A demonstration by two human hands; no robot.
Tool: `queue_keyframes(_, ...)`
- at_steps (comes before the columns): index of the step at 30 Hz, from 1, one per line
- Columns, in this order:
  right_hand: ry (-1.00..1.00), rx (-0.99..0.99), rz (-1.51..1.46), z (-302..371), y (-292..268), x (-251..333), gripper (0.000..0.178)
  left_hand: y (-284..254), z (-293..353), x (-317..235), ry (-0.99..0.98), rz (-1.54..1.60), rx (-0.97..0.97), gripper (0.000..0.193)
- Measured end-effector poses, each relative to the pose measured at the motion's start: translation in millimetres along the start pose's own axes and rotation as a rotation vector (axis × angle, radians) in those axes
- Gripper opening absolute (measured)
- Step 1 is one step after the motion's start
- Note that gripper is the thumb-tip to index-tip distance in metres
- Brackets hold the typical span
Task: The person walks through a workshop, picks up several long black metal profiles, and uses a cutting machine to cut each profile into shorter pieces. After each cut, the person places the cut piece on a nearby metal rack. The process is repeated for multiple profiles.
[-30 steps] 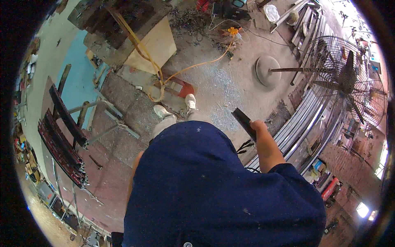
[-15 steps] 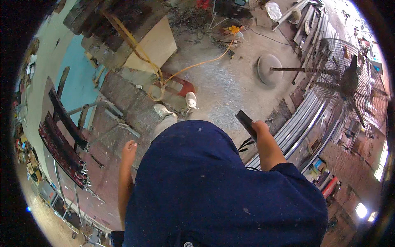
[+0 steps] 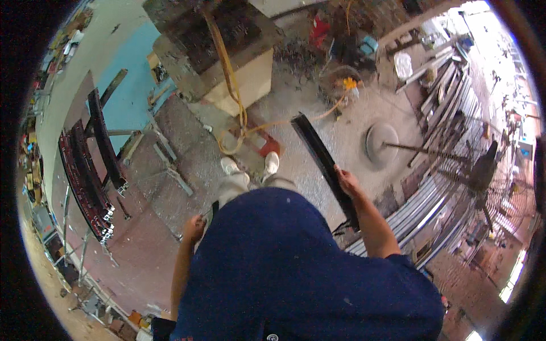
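My right hand [image 3: 348, 182] is closed around a long black metal profile [image 3: 319, 149]. This grooved bar slants across the floor in front of me, its far end up and to the left and its near end beside my hip. At my left side hangs my left hand [image 3: 195, 227] with its fingers curled. A small dark shape shows just beside that hand; I cannot make out what it is or whether the fingers hold it.
Dark profiles [image 3: 79, 176] rest on a stand at left. A yellow hose [image 3: 227, 68] loops to the floor near my shoes [image 3: 272, 163]. A pedestal fan [image 3: 480, 167] with a round base [image 3: 382, 142] stands at right, near stacked metal lengths [image 3: 424, 219].
The black profile has come up and forward in my right hand, and much more of it shows. My left hand has curled its fingers. The view has shifted, so the surroundings sit lower.
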State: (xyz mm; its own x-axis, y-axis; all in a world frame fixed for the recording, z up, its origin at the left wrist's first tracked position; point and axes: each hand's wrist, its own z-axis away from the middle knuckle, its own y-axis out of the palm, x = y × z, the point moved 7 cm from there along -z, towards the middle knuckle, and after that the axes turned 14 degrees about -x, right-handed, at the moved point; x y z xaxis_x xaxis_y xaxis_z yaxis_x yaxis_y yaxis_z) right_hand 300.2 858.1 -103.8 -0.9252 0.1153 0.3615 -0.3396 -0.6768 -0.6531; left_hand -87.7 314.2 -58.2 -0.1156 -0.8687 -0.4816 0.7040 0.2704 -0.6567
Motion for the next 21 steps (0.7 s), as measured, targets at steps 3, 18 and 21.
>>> queue_keyframes(3,-0.160,0.000,-0.279,-11,10,67,0.062,2,1,2,-0.046,0.021,-0.023,0.038)
queue_keyframes(18,-0.333,0.032,-0.476,-4,-17,317,0.062,-47,-65,63,0.101,0.143,-0.172,0.041)
queue_keyframes(21,-0.323,0.007,-0.454,32,-31,346,0.061,-61,-71,68,-0.024,0.107,-0.182,0.037)
